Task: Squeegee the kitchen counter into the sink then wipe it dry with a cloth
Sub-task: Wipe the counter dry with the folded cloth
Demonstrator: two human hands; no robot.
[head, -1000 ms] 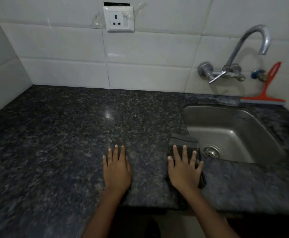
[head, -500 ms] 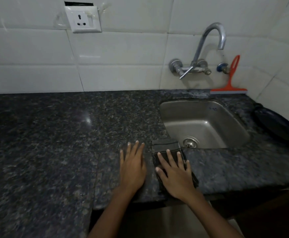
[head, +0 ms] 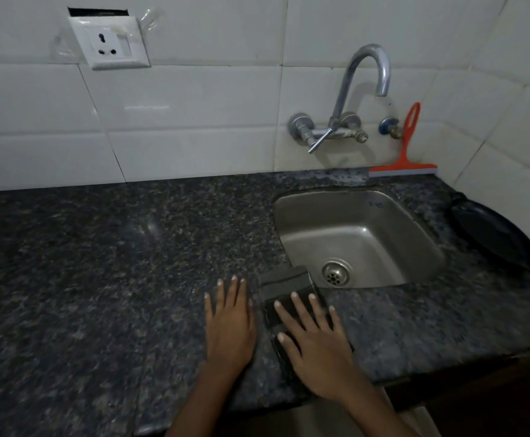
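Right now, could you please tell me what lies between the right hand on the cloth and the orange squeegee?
In the head view, the steel sink lies between the right hand, flat on the dark cloth, and the orange squeegee leaning against the wall.

We note: white tiled wall (head: 194, 99) behind | tilted white power socket (head: 109, 39) upper left, loose clear tape around it | chrome gooseneck tap (head: 356, 99) wall-mounted | blue-capped valve (head: 387, 125) beside it | dark round pan (head: 493, 234) far right.
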